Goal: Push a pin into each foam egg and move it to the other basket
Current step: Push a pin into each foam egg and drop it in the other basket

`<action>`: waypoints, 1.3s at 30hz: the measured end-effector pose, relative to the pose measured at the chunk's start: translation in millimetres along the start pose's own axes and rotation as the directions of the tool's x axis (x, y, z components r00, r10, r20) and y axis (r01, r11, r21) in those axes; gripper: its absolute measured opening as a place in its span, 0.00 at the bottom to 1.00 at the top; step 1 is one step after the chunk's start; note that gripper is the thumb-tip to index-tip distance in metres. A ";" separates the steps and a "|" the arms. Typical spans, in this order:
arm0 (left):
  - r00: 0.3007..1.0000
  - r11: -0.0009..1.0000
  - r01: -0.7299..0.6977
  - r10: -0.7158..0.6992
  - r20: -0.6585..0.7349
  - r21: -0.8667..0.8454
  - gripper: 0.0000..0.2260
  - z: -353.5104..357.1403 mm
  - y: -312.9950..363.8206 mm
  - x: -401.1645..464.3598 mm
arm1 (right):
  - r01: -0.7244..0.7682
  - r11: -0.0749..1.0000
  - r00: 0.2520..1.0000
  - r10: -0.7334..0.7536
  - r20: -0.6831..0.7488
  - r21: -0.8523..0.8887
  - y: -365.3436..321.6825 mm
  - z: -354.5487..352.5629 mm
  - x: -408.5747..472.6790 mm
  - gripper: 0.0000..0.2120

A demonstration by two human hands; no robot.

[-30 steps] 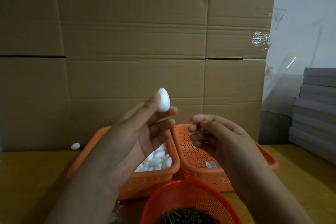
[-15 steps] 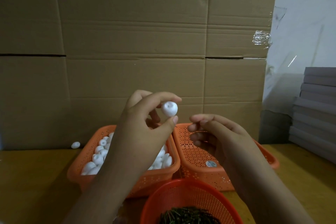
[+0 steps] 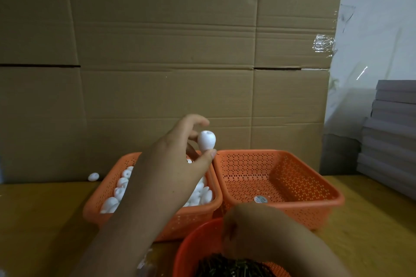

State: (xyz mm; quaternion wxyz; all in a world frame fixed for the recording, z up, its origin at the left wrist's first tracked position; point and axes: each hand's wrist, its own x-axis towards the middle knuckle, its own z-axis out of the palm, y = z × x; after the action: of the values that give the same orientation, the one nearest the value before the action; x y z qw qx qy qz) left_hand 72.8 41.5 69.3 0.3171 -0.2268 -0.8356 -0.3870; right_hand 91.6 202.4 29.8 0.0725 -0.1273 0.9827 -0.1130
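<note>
Reaching down into a round bowl [image 3: 191, 252] of dark pins [image 3: 231, 269] at the bottom edge, right hand [image 3: 245, 220] bent at the wrist, its fingers hidden below the rim, so no telling whether apart or closed. Just beyond, on the yellow bench [image 3: 40, 220], two orange mesh baskets set side by side and touching: left basket [image 3: 186, 220] heaped with white eggs [image 3: 117, 193], right basket [image 3: 315, 200] holding only a small round sticker [image 3: 260, 199] on its floor. Raised above the seam between them, left hand [image 3: 171, 164] with fingers [image 3: 208, 156] clamped on one foam egg [image 3: 206, 140], thumb beneath, forefinger curled behind, a small dimple showing on the egg's top. Lying loose on the bench left of the baskets, against the backdrop, one stray egg [image 3: 93, 176]. Standing behind everything, a wall of flattened cardboard [image 3: 157, 51], a scrap of clear tape [image 3: 324, 43] at its right edge. Stacked at far right, grey boards [image 3: 391, 132] before a pale wall [image 3: 378, 18].
</note>
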 end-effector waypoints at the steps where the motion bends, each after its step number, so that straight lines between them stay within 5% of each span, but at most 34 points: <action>1: 1.000 1.000 0.008 -0.008 0.024 0.020 0.14 -0.1 -0.7 -0.2 | -0.014 0.999 0.999 0.016 0.033 -0.044 -0.8 3.8 3.2 0.14; 7: 0.996 0.999 0.013 -0.017 0.089 0.046 0.10 -1.1 -4.1 0.4 | -0.065 0.990 0.986 0.083 0.143 -0.125 2.1 27.2 25.9 0.22; 15: 0.996 0.999 0.009 -0.012 0.086 0.033 0.10 -3.5 -7.3 1.6 | -0.075 0.989 0.990 0.089 0.109 -0.129 1.2 38.5 31.8 0.23; 29: 0.994 1.000 -0.018 0.017 0.108 0.002 0.14 -6.6 -7.8 1.8 | 0.062 0.981 0.997 -0.054 -0.049 0.186 12.1 6.9 10.5 0.06; 34: 0.993 1.000 -0.016 0.018 0.118 -0.020 0.17 -6.4 -7.3 1.5 | 0.282 0.867 0.932 -0.146 -0.332 0.411 12.3 -21.3 -6.5 0.03; 39: 0.994 0.998 -0.032 0.037 0.100 -0.055 0.17 -7.6 -4.1 1.8 | 0.513 0.602 0.764 0.004 -0.645 0.612 6.0 -44.9 -27.8 0.04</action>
State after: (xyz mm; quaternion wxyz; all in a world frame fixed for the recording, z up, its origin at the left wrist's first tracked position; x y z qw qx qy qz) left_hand 71.7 33.3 72.3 0.2751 -0.2688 -0.8358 -0.3918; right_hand 109.1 224.7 74.8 -0.2056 -0.1904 0.7812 -0.5578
